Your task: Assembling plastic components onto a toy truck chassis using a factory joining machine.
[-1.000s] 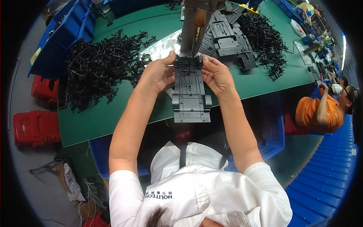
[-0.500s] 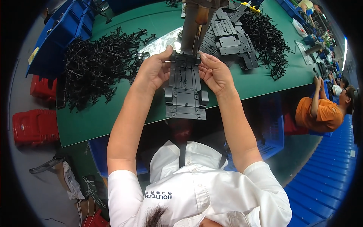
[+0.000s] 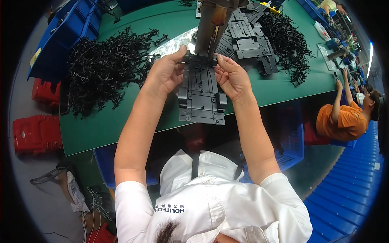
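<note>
A black moulded plastic panel (image 3: 199,89) is held between my two hands, its far end under the dark upright column of a bench machine (image 3: 208,32). My left hand (image 3: 167,71) grips the panel's far left edge, thumb on top and fingers curled. On the far right edge, my right hand (image 3: 231,77) pinches it between thumb and fingers. The near end of the panel reaches out over the table's front edge. The machine's lower tip and the panel's far end partly hide one another, so I cannot tell whether they touch.
A heap of small black plastic parts (image 3: 105,69) lies left on the green table (image 3: 133,125); another heap (image 3: 285,44) lies right. Stacked black panels (image 3: 249,40) sit behind my right hand. Blue bins (image 3: 65,36) stand far left, red crates (image 3: 38,133) below. A co-worker in orange (image 3: 342,121) sits right.
The panel has shifted slightly away from me and its near end a little to the right, both hands moving with it. The co-worker's arm has risen.
</note>
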`<state>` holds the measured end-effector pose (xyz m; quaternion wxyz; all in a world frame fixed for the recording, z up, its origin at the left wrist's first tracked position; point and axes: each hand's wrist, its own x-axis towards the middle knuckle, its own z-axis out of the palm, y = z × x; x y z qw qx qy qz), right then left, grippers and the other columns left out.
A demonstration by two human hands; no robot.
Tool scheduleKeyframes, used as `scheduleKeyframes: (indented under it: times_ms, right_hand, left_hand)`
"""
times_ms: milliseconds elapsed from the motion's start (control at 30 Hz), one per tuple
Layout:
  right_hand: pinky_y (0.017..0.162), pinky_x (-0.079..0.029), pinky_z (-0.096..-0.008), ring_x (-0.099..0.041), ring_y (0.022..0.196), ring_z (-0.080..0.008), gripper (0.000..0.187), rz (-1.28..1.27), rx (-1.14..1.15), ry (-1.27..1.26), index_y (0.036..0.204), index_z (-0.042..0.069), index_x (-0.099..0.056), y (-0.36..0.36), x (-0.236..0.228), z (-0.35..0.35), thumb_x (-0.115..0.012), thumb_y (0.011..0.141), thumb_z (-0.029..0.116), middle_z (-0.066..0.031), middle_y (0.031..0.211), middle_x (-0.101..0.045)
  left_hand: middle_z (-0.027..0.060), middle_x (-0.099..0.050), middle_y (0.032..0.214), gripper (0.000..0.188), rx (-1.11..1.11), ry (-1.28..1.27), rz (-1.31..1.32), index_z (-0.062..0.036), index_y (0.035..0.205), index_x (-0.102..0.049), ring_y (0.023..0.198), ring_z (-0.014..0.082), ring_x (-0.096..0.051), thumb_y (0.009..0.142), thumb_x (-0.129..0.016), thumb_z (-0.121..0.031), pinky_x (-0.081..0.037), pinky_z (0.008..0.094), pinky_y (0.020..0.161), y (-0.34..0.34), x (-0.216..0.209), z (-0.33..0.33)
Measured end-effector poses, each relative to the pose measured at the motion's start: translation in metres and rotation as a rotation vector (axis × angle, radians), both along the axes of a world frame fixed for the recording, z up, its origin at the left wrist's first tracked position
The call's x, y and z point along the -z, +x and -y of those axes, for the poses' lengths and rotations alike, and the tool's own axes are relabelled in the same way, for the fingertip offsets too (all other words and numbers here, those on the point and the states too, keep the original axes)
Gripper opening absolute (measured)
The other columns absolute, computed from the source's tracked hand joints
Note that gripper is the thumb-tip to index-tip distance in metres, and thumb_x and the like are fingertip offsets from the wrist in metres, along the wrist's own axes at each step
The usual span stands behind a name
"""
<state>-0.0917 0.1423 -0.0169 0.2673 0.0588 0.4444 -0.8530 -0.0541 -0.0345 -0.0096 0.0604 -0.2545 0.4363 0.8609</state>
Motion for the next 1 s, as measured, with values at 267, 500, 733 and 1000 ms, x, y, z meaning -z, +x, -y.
scheduleKeyframes:
  times_ms: [267,500,733,1000]
  right_hand:
    - [0.055,-0.043,-0.014,-0.051,0.064,-0.005,0.017,0.008,0.01,-0.001,0.097,0.006,-0.058,-0.001,0.001,0.001,-0.062,0.083,0.016,0.0031,0.071,-0.054]
    - [0.061,-0.046,-0.0195,-0.053,0.071,-0.0092,0.019,-0.019,0.004,-0.025,0.098,0.003,-0.056,-0.005,0.006,-0.001,-0.061,0.084,0.015,-0.0009,0.078,-0.057]
    - [0.066,-0.049,-0.0254,-0.057,0.078,-0.0143,0.021,-0.043,0.001,-0.03,0.1,0.0,-0.055,-0.007,0.008,-0.001,-0.059,0.085,0.014,-0.0055,0.086,-0.059]
    - [0.065,-0.05,-0.0246,-0.058,0.077,-0.0144,0.021,-0.053,-0.013,-0.042,0.101,-0.001,-0.055,-0.009,0.01,-0.001,-0.058,0.086,0.013,-0.0064,0.086,-0.06]
  left_hand:
    - [0.0025,-0.059,0.076,0.022,-0.009,0.007,-0.007,-0.008,0.084,-0.057,0.063,0.0111,-0.053,0.081,-0.065,-0.028,-0.045,0.0234,0.053,-0.002,-0.001,0.0]
    - [0.0024,-0.059,0.075,0.022,-0.005,0.035,-0.01,-0.008,0.084,-0.057,0.061,0.0104,-0.052,0.081,-0.066,-0.028,-0.045,0.0225,0.051,-0.004,0.001,0.001]
    - [0.0031,-0.059,0.076,0.023,-0.012,0.011,-0.018,-0.0072,0.083,-0.057,0.063,0.0115,-0.053,0.08,-0.066,-0.028,-0.046,0.0235,0.055,-0.005,0.001,0.001]
    - [0.0034,-0.058,0.076,0.023,0.012,0.045,-0.006,-0.007,0.084,-0.057,0.063,0.0111,-0.052,0.08,-0.066,-0.028,-0.046,0.0233,0.054,-0.007,0.004,0.003]
